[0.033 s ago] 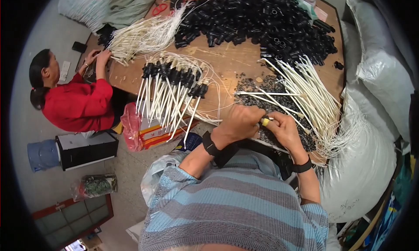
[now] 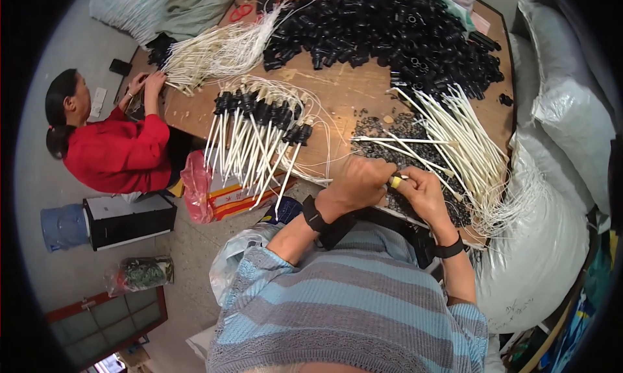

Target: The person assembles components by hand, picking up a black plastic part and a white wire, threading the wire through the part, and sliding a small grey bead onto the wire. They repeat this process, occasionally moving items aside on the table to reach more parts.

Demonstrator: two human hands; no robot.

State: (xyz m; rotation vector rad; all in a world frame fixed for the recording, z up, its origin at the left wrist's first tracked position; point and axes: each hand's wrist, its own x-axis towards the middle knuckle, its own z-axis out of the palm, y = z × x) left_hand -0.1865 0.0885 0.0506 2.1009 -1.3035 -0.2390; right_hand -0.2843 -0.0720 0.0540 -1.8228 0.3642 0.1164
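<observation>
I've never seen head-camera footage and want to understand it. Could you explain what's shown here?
No machine here: a person is working barehanded. A wide-angle camera on that person's head looks down, bending straight edges; the striped sweater at the bottom is the wearer's own. The right hand pinches a small dark-and-yellow item, mostly hidden; the left hand is curled closed beside it. On the table lie a heap of black parts, small dark bits and bundles of white rods, the middle bundle fitted with black pieces. A co-worker in red is at the table's left end.
</observation>
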